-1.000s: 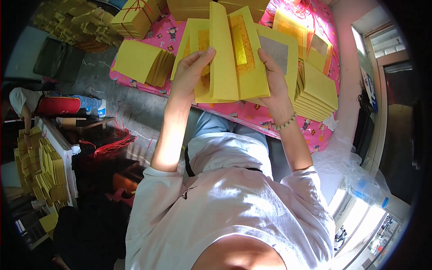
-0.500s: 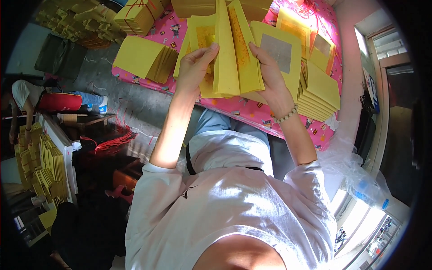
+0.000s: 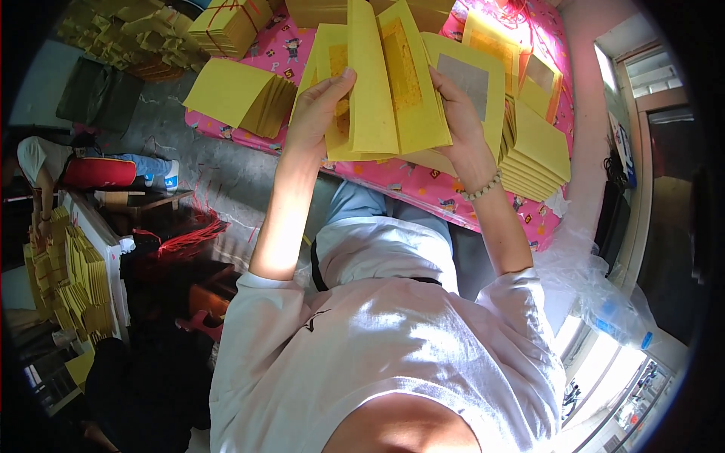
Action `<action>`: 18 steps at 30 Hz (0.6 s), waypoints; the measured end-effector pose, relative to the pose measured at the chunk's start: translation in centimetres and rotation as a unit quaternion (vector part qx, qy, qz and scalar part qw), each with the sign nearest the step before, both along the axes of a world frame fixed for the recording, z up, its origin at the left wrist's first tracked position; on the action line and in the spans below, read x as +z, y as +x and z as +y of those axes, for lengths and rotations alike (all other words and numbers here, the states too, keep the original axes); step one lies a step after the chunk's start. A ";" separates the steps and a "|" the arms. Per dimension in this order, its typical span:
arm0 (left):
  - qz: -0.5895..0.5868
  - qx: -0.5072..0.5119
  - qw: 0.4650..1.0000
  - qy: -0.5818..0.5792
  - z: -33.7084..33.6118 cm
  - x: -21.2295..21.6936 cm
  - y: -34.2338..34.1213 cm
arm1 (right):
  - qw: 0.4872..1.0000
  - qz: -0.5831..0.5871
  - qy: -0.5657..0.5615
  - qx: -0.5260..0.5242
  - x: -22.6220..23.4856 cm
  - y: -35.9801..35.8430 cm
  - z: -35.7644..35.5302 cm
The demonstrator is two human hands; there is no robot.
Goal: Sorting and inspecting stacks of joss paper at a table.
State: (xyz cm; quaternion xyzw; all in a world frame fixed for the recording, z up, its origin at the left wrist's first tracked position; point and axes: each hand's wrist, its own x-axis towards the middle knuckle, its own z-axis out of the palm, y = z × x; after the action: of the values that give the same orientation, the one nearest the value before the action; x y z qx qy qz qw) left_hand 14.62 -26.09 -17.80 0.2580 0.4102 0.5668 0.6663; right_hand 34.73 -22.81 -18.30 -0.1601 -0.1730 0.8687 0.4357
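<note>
Between my hands, over the near edge of the pink table, are folded yellow paper sheets point(image 3: 371, 90) with orange-gold patches inside. My left hand point(image 3: 319, 106) grips their left part, thumb on top. At the right edge my right hand point(image 3: 462, 124), with a beaded bracelet at its wrist, pinches the paper between thumb and fingers; the fingers beneath are hidden. Beside the right hand lies a yellow sheet with a silver-grey square point(image 3: 467, 81). A stack of folded yellow paper point(image 3: 230, 92) rests left of my left hand, and another folded stack point(image 3: 535, 158) sits to the right.
The table wears a pink printed cloth point(image 3: 423, 181). At its back stands a yellow bundle tied with red string point(image 3: 230, 29). Clear plastic bags point(image 3: 604, 298) lie right. At far left a person point(image 3: 49, 162) bends over another table holding yellow stacks point(image 3: 83, 275). Red strings point(image 3: 185, 235) hang nearby.
My left hand has shifted slightly left with the paper. The folded sheets stand a little wider apart, and the right hand's paper edge has moved slightly right.
</note>
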 end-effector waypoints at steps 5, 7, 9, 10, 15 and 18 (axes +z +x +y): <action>-0.012 -0.023 1.000 -0.011 0.6 -0.9 -1.7 | 0.999 0.012 -0.010 0.036 0.3 0.3 0.5; -0.033 -0.041 0.998 -0.022 0.7 -0.9 -1.9 | 1.000 -0.010 -0.005 0.029 0.2 0.3 1.2; -0.031 -0.039 0.999 -0.021 0.6 -0.8 -2.0 | 0.999 -0.032 -0.001 0.024 0.6 0.0 1.3; -0.031 -0.040 0.999 -0.021 0.6 -0.8 -2.1 | 0.998 -0.056 0.015 0.024 1.1 -0.4 1.4; -0.059 -0.060 0.996 -0.029 0.9 -1.3 -2.1 | 0.989 -0.134 0.043 0.044 3.9 -1.6 1.6; -0.075 -0.066 0.994 -0.042 0.8 -1.2 -2.0 | 0.967 -0.243 0.067 0.046 4.6 -2.1 1.5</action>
State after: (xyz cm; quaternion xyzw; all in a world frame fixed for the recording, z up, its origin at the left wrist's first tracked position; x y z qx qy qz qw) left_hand 12.64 -25.30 -18.98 0.2133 0.3642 0.5216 0.7414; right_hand 32.59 -21.26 -13.69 -0.3287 -0.3390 0.8091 0.3498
